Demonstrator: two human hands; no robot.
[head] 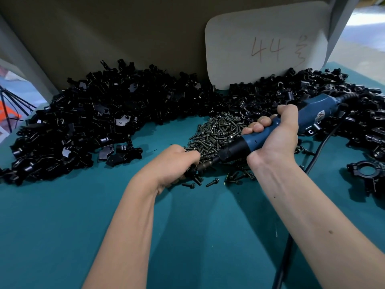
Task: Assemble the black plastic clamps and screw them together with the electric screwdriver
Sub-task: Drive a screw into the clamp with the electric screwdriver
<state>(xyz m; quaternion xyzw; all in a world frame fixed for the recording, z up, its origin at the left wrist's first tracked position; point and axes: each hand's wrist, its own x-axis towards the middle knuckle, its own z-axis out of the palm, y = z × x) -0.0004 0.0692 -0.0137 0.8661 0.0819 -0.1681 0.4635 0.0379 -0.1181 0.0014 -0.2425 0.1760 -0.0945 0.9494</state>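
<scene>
- I see my right hand (pixel 275 138) wrapped around the blue grip of the electric screwdriver (pixel 268 132), fingers (pixel 258 127) clenched on it; the tool lies slanted, its black collar and bit aimed down toward my left hand (pixel 177 163), its rear end pointing at the far right corner of the worktop (pixel 62 226)
- My left hand is curled tight around a small black clamp piece (pixel 192 171) right at the bit's tip; the piece is mostly hidden by the hand, so I cannot tell its shape or whether the bit touches a screw
- The pile of screws (pixel 218 132) sits near the worktop's middle, just behind both hands; a few loose screws (pixel 212 182) lie scattered on the teal surface on its near side
- A large heap of black clamp parts (pixel 93 122) runs along the far edge toward the left; a second heap (pixel 333 97) covers the far right, partly under the screwdriver's rear
- One assembled ring-shaped clamp (pixel 366 174) rests by the right edge; the screwdriver's black cord (pixel 320 147) trails from the right heap toward the near edge
- A white card marked "44" (pixel 264 44) leans against the brown board (pixel 125 28) behind the far edge
</scene>
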